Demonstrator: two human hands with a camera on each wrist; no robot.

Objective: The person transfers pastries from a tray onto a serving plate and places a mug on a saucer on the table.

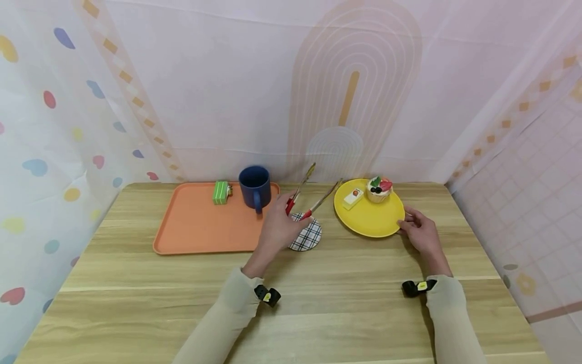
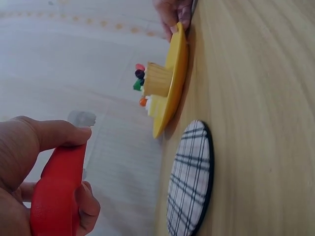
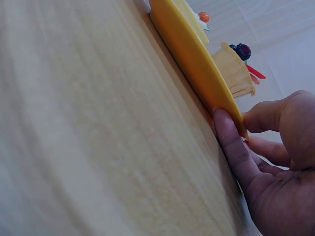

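Left hand (image 1: 282,226) gripping widely spread red-handled tongs (image 1: 322,200), plaid coaster (image 1: 309,236) beneath that hand, right hand (image 1: 420,233) pinching the rim of a yellow plate (image 1: 372,221) to its left.

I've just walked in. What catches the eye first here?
Probably the bright yellow plate at right, its edge held in the right grip, with a fruit-topped cupcake at its back. In the middle, the left grip holds spread, red-handled tongs. At left, a dark blue mug stands on an orange tray.
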